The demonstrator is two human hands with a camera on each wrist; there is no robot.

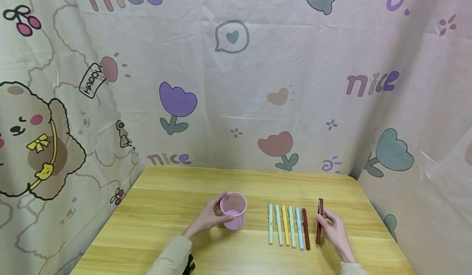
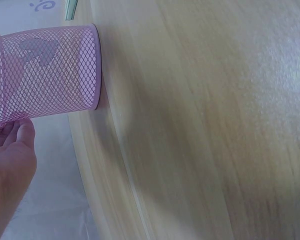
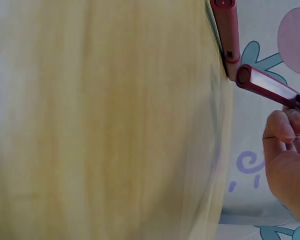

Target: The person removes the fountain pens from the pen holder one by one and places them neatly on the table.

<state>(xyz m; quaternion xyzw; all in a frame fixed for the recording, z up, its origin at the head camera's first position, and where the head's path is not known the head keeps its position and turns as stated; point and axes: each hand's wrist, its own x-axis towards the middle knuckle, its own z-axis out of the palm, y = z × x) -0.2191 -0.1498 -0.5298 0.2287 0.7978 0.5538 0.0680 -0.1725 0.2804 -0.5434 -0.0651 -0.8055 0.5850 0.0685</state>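
A pink mesh pen holder (image 1: pixel 234 221) stands upright on the table, and my left hand (image 1: pixel 208 217) grips its left side near the rim, thumb in front and fingers behind. In the left wrist view the mesh wall of the pen holder (image 2: pixel 50 75) shows, with the left hand (image 2: pixel 12 155) at its rim. My right hand (image 1: pixel 334 230) pinches a dark red pen (image 1: pixel 319 221), seen tilted up at one end in the right wrist view. Left of it, another dark red pen (image 1: pixel 305 230) ends a row of several pens, including a light blue pen (image 1: pixel 299 229) and a yellow pen (image 1: pixel 285 226).
Pale green pens (image 1: pixel 271 224) lie at the left of the row, between the pen holder and the right hand. The wooden table (image 1: pixel 177 185) backs onto a printed cloth (image 1: pixel 228 94), which also hangs along both sides.
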